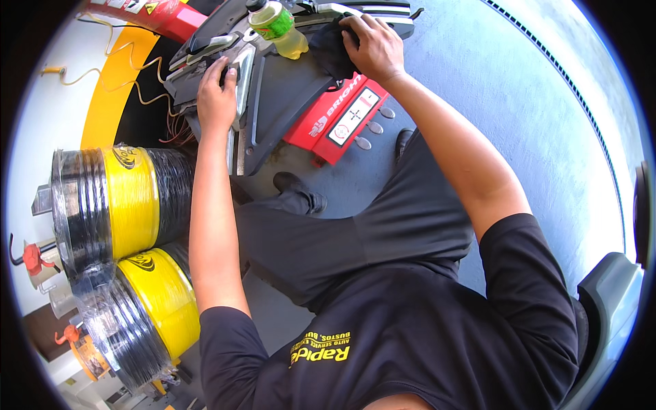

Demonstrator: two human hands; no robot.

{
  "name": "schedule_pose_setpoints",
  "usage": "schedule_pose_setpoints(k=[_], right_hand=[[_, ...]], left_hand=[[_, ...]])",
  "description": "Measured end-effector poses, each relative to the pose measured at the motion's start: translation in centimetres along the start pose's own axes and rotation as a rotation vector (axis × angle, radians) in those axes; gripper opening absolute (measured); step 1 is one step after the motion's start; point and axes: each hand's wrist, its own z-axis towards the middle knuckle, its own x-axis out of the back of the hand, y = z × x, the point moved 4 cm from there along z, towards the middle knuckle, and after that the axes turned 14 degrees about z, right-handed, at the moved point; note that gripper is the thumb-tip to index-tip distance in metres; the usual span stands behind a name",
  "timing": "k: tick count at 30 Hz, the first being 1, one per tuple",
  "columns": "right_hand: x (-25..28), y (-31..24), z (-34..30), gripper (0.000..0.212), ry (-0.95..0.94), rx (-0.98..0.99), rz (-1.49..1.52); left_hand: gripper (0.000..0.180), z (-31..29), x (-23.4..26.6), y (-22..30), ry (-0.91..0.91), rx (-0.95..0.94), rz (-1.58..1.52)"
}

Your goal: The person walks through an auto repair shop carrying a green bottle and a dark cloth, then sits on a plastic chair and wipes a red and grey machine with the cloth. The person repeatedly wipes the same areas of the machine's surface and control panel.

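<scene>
My right hand (376, 49) has its fingers curled over a black cloth (331, 51) on the far right of the dark round turntable of a tyre changer (283, 102). At the turntable's left side, my left hand (217, 102) rests by a metal clamp slide (244, 78). Something dark shows between its thumb and bent fingers; I cannot make out what. Dark grey material (186, 87) lies beside those fingers. Between my hands a clear plastic bottle (279, 31) with a green label and yellowish liquid stands on the turntable, its dark cap on.
Below the turntable is the machine's red body (335, 119) with several foot pedals (374, 128). Two plastic-wrapped black and yellow drums (133, 201) stand at left. A thin yellow hose (137, 82) hangs beyond them. A floor drain grate (547, 55) runs at right.
</scene>
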Motion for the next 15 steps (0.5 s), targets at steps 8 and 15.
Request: schedule_pose_setpoints(k=[8,15], right_hand=[[0.11,0.12,-0.03,0.022,0.021,0.012,0.003],[0.92,-0.55,0.59,0.019,0.021,-0.051,0.162]], left_hand=[[0.04,0.14,0.29,0.37,-0.012,0.009,0.015],[0.039,0.09,0.43,0.2,-0.007,-0.001,0.029]])
